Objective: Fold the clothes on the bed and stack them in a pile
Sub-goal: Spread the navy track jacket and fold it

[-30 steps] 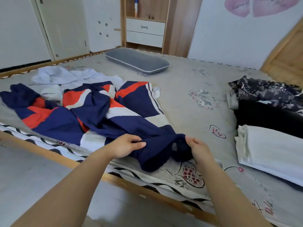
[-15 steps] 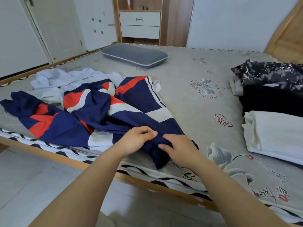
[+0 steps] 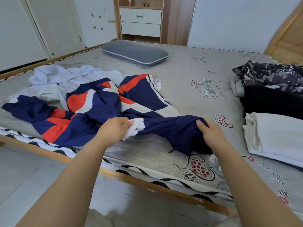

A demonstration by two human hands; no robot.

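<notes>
A navy, red and white jacket (image 3: 98,108) lies crumpled across the left half of the bed (image 3: 188,76). One navy sleeve (image 3: 167,128) is stretched out between my hands near the front edge. My left hand (image 3: 114,130) grips the sleeve where its white band meets the navy cloth. My right hand (image 3: 211,135) grips the sleeve's cuff end, thumb on top. A pale blue garment (image 3: 65,76) lies rumpled behind the jacket. On the right sit folded clothes: a white piece (image 3: 275,135), a black piece (image 3: 272,102) and a dark patterned one (image 3: 268,76).
A grey pillow (image 3: 134,53) lies at the far side of the bed. The wooden bed frame (image 3: 147,179) runs along the front edge above a pale tiled floor (image 3: 24,169). A wooden cabinet with white drawers (image 3: 141,22) stands against the back wall.
My hands were close together on the bunched sleeve end. They have moved apart, the right one going right, and the sleeve is now pulled out straight between them.
</notes>
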